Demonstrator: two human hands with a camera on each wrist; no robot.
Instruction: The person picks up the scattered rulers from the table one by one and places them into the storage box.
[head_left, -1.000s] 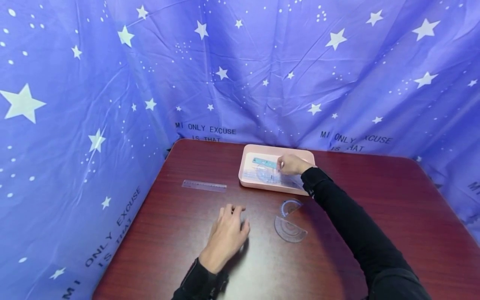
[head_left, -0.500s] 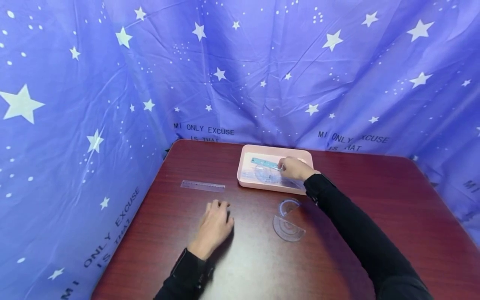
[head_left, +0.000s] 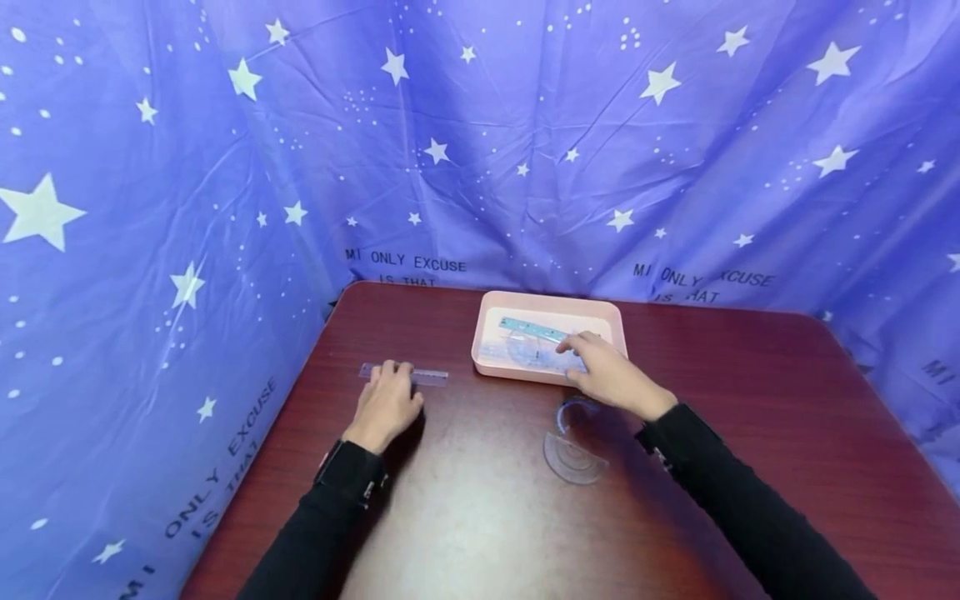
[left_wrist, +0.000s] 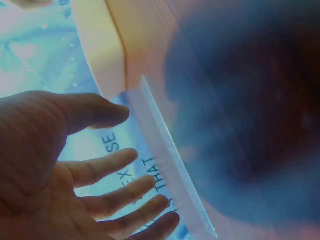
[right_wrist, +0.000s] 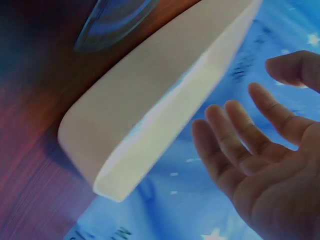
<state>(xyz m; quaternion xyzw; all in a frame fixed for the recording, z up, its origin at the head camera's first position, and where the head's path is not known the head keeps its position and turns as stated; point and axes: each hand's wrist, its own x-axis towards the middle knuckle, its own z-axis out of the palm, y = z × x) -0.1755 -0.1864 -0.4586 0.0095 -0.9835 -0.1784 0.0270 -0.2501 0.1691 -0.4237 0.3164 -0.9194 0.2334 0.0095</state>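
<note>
In the head view my left hand [head_left: 386,407] reaches over a clear ruler [head_left: 431,378] lying on the table, its fingertips overlapping the ruler's near side. The left wrist view shows that hand [left_wrist: 55,165] with spread fingers and the ruler [left_wrist: 170,150] just beyond them. My right hand [head_left: 618,379] hovers over the front right edge of a pink tray [head_left: 517,372], fingers loosely bent and holding nothing. Inside the tray lie a turquoise ruler [head_left: 528,327] and clear drawing pieces [head_left: 517,350]. The right wrist view has the hand [right_wrist: 260,155] apart from the tray wall [right_wrist: 115,100].
Two clear protractors lie in front of the tray: a plain one [head_left: 573,460] and, behind it, one with a blue arc [head_left: 564,414] partly overlapped by the right hand. A blue star-print curtain [head_left: 480,167] borders the back of the dark red table [head_left: 465,517].
My left hand has moved left and forward to the clear ruler. My right hand has let go of the turquoise ruler, leaving it in the tray, and drawn back toward the tray's front edge.
</note>
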